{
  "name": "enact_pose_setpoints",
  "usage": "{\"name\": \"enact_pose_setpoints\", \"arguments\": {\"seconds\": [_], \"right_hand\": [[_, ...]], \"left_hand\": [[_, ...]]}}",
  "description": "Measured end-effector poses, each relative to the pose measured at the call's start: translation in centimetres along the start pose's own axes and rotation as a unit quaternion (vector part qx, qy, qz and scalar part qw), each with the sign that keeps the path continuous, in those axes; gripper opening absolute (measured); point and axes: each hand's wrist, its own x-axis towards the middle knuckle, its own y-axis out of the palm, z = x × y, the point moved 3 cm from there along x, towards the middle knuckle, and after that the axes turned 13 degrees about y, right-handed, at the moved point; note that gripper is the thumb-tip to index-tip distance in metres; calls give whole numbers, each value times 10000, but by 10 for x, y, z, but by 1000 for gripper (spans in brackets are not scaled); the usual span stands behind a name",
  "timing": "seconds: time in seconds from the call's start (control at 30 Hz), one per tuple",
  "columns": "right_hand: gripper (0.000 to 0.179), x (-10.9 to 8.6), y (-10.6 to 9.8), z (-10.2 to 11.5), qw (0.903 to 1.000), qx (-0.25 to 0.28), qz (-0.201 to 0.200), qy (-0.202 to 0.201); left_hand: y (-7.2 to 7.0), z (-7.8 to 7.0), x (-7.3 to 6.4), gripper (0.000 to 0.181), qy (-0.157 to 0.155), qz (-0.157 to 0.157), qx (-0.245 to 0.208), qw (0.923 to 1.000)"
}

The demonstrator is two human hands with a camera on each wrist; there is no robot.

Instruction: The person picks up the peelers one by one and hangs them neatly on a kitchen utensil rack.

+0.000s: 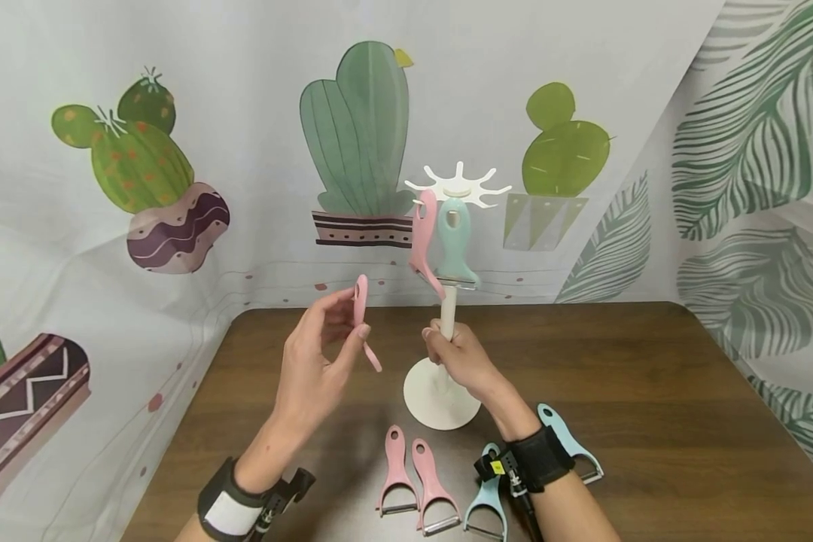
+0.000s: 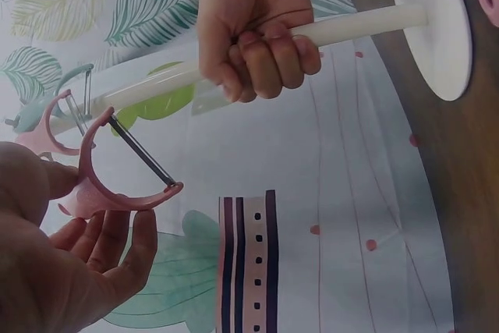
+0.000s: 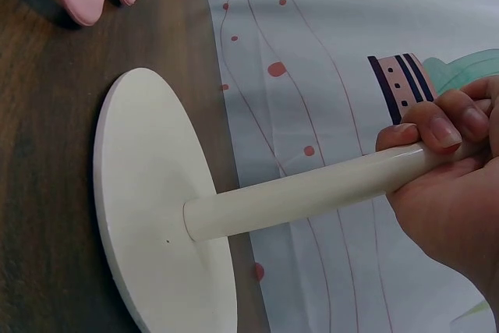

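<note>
Left hand [image 1: 315, 354], half-curled, pinches pink plastic Y-shaped peeler [image 1: 360, 302] midair left of white hooked stand [image 1: 433, 403], whose round post [image 1: 449, 307] right hand [image 1: 469, 360] grips fully; best steady post, stay clear of metal blade [image 2: 143, 153].

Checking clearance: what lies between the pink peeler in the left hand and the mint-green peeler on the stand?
In the head view, another pink peeler, hanging on the white stand, lies between them.
</note>
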Motion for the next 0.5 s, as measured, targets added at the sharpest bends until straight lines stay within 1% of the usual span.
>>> {"name": "enact_pose_setpoints", "arguments": {"seconds": [0.07,0.2,0.5], "right_hand": [[42,0,0,0,10000,1,6,-9],[42,1,0,-1,10000,-35,-2,-4],[42,0,0,0,9999,-100,-7,17]], "left_hand": [[1,0,3,48,-4,-44,-59,10000],[1,-1,8,47,-46,-84,-40,9999],[1,-1,22,45,52,-256,-45,9996]]}}
